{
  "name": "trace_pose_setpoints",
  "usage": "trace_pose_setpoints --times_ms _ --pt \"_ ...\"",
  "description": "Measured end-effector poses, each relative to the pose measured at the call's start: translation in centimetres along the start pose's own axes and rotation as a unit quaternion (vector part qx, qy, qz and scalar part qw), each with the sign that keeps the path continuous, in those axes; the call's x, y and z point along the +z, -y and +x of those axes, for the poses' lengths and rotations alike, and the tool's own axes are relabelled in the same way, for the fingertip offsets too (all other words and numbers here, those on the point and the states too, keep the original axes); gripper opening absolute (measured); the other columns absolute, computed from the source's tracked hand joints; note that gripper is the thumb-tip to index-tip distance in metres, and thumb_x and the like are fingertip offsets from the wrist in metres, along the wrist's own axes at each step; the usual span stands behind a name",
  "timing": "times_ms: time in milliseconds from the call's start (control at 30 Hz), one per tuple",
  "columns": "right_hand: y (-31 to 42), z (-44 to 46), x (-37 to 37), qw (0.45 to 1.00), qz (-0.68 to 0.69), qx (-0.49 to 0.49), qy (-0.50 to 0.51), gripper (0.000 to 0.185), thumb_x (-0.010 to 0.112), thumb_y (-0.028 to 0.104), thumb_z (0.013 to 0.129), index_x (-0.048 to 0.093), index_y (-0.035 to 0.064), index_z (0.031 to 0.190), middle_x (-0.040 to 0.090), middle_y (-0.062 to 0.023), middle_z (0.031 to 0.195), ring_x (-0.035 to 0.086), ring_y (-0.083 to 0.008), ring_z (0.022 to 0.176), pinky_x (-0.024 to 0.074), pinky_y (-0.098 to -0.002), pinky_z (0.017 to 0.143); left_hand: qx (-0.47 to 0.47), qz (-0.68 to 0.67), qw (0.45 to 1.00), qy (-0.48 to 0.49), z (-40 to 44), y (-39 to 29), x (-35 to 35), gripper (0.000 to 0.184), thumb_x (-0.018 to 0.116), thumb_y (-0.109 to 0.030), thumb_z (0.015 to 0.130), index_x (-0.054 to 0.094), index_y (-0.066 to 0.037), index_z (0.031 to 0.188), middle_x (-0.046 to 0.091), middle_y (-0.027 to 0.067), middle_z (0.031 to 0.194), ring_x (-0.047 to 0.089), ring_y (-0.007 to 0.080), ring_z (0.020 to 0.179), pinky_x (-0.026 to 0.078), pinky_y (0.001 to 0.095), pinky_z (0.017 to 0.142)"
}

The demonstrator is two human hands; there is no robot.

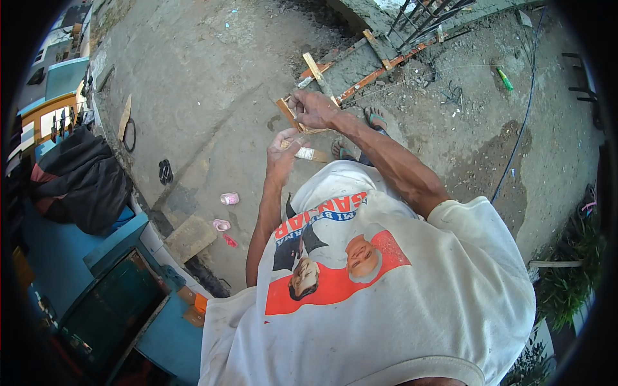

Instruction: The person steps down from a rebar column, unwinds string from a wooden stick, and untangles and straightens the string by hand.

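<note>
My left hand (281, 149) is closed around one end of a short flat wooden piece (319, 156) with a white band, perhaps wound string, round its middle. Just above it, my right hand (313, 109) is bent with its fingers drawn together by a narrow wooden board (285, 112). What those fingers pinch, if anything, is hidden. Beyond the right hand, a wooden stake (315, 69) leans over the edge of wet grey concrete (351, 67) framed by boards. A thin pale line (444, 68) stretches rightward from that area.
Sandalled feet (375, 117) stand below the hands. Steel rebar (425, 22) rises at the top. A blue hose (529, 109) and a green tube (505, 80) lie at right. Pink clogs (228, 198) and dark sandals (165, 172) lie at left, near a dark-draped object (87, 183).
</note>
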State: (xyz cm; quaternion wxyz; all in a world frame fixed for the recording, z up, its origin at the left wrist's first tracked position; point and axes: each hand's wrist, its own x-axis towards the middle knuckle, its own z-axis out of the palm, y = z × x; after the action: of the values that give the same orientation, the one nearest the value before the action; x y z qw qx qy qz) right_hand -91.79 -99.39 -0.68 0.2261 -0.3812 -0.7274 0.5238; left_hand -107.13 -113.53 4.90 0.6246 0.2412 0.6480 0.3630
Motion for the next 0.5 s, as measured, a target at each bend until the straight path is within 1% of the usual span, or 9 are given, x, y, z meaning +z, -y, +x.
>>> trace_pose_setpoints --times_ms 67,100,200,267,300,367,400,467,500 --pt "0.5 -0.3 -0.1 0.991 0.048 0.097 0.072 0.031 0.067 0.009 0.084 0.064 0.0035 0.115 0.073 -0.0183 0.094 0.073 -0.0369 0.085 0.0569 -0.0459 0.075 -0.006 -0.014 1.000 -0.007 0.1 0.1 0.0 0.053 0.071 -0.012 0.098 0.050 0.004 0.144 0.066 0.0163 0.122 0.075 0.0279 0.108 0.060 0.0369 0.090" --pt "0.5 -0.3 -0.3 0.991 0.046 0.097 0.074 0.031 0.067 0.009 0.084 0.064 0.0035 0.115 0.073 -0.0183 0.094 0.073 -0.0369 0.085 0.0569 -0.0459 0.075 -0.014 -0.025 1.000 -0.014 -0.1 0.2 -0.1 0.051 0.072 -0.010 0.098 0.051 0.003 0.143 0.063 0.0146 0.121 0.075 0.0274 0.105 0.062 0.0354 0.087" --pt "0.3 0.5 -0.5 0.997 -0.049 0.040 0.053 0.036 0.069 0.011 0.084 0.061 0.0012 0.117 0.072 -0.0188 0.097 0.072 -0.0359 0.091 0.0566 -0.0454 0.081 -0.012 -0.003 1.000 -0.020 -0.2 0.5 -0.3 0.052 0.072 -0.011 0.097 0.051 0.003 0.143 0.063 0.0135 0.121 0.075 0.0255 0.105 0.061 0.0339 0.087" --pt "-0.2 0.7 0.7 0.984 -0.151 -0.089 -0.012 0.039 0.072 0.014 0.084 0.062 0.0003 0.119 0.072 -0.0160 0.096 0.072 -0.0313 0.095 0.0554 -0.0434 0.084 -0.009 -0.002 1.000 -0.017 -0.4 0.8 -0.5 0.052 0.073 -0.011 0.097 0.051 0.004 0.142 0.063 0.0130 0.120 0.075 0.0248 0.104 0.061 0.0333 0.087" --pt "-0.4 0.6 0.8 0.984 -0.152 -0.090 -0.010 0.039 0.072 0.014 0.084 0.062 0.0003 0.119 0.072 -0.0160 0.096 0.072 -0.0313 0.095 0.0554 -0.0434 0.084 -0.003 0.000 1.000 -0.013 -0.3 0.7 -0.5 0.053 0.074 -0.012 0.097 0.051 0.004 0.142 0.063 0.0125 0.120 0.075 0.0240 0.104 0.061 0.0326 0.087" --pt "-0.8 -0.1 0.8 0.988 0.108 0.110 0.031 0.040 0.072 0.015 0.085 0.063 0.0010 0.122 0.071 -0.0114 0.096 0.071 -0.0270 0.089 0.0555 -0.0415 0.082 -0.002 -0.010 1.000 -0.015 -0.3 0.6 -0.4 0.054 0.074 -0.013 0.097 0.051 0.005 0.142 0.063 0.0127 0.119 0.075 0.0245 0.104 0.061 0.0329 0.087" --pt "-1.0 -0.4 0.7 0.988 0.107 0.110 0.033 0.040 0.072 0.015 0.085 0.063 0.0010 0.122 0.071 -0.0114 0.096 0.071 -0.0270 0.089 0.0555 -0.0415 0.082 -0.002 -0.016 1.000 -0.017 -0.5 0.8 -0.5 0.054 0.074 -0.013 0.097 0.051 0.005 0.142 0.062 0.0129 0.119 0.075 0.0249 0.104 0.061 0.0332 0.087" --pt "-1.3 -0.9 0.3 0.988 0.081 0.113 0.070 0.034 0.061 0.001 0.086 0.061 -0.0006 0.120 0.062 -0.0039 0.086 0.063 -0.0154 0.079 0.0527 -0.0334 0.071 -0.002 -0.025 1.000 -0.017 -0.7 1.1 -0.5 0.055 0.075 -0.014 0.097 0.051 0.005 0.142 0.063 0.0134 0.119 0.075 0.0255 0.104 0.061 0.0338 0.087" --pt "-1.1 -0.7 0.1 0.988 0.080 0.112 0.068 0.034 0.061 0.001 0.086 0.061 -0.0006 0.120 0.062 -0.0039 0.086 0.063 -0.0154 0.079 0.0527 -0.0334 0.071 0.000 -0.033 0.999 -0.016 -0.6 1.0 -0.4 0.056 0.075 -0.014 0.096 0.050 0.005 0.142 0.063 0.0139 0.118 0.075 0.0261 0.105 0.061 0.0344 0.088"
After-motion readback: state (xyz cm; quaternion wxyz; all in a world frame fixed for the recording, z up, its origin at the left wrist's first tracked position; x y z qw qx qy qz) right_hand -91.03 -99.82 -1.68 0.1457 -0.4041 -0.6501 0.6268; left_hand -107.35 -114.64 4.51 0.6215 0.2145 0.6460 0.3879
